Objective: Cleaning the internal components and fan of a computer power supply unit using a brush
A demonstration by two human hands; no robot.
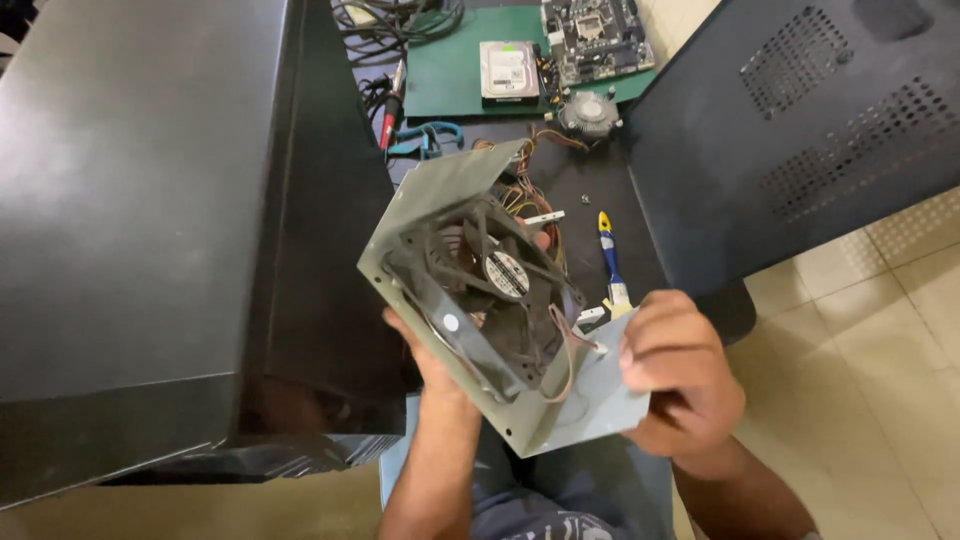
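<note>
Holding the grey sheet-metal cover with the black round cooling fan (pixel 490 295) above the lap, in front of the dark counter (pixel 575 185), the left hand (pixel 430 365) supports it from below with the fingers closed on its lower edge, while the right hand (pixel 680 375) is clamped on its right corner. For good control, I judge both hands should grip only the metal edges, away from the fan blades and the thin coloured wires (pixel 525 195).
</note>
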